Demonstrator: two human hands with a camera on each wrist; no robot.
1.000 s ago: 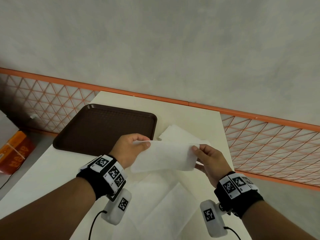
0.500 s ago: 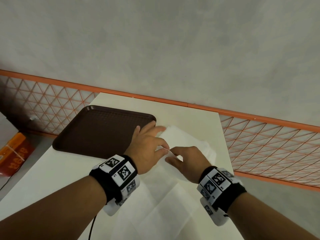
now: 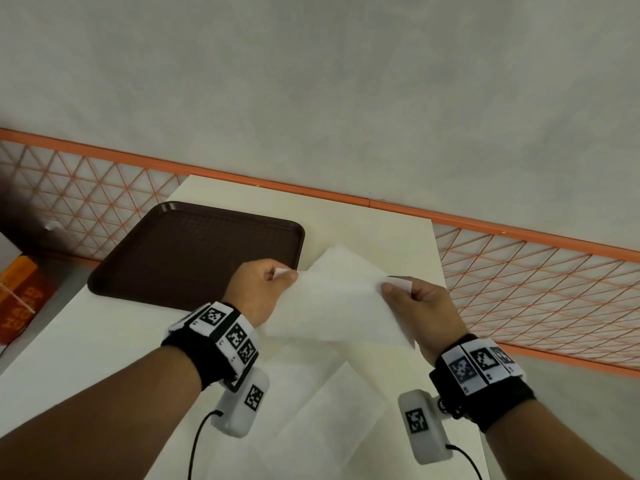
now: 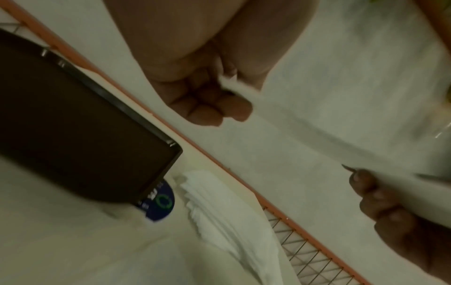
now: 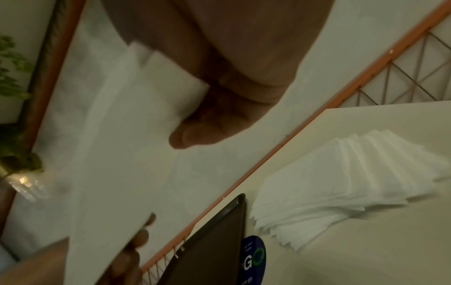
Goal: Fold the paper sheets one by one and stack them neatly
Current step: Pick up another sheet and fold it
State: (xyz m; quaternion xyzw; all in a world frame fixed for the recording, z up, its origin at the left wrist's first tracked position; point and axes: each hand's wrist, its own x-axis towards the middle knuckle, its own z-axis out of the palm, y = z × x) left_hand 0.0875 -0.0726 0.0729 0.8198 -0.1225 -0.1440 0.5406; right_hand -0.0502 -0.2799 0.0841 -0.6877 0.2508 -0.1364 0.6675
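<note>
A right hand (image 5: pixel 219 92) fills the top of the view, its thumb and curled fingers pinching one end of a white paper sheet (image 5: pixel 117 154) held in the air. The sheet slopes down to the lower left, where the fingers of the left hand (image 5: pixel 131 256) grip its other end. Below, on a pale table (image 5: pixel 366 260), lies a fanned stack of folded white sheets (image 5: pixel 341 185). Just left of the stack sits a dark brown tray (image 5: pixel 207 250), overlapping a round blue sticker (image 5: pixel 253 256). An orange rail (image 5: pixel 280 146) with wire mesh runs diagonally behind the table. Green leaves (image 5: pixel 12 73) show at the far left edge.
</note>
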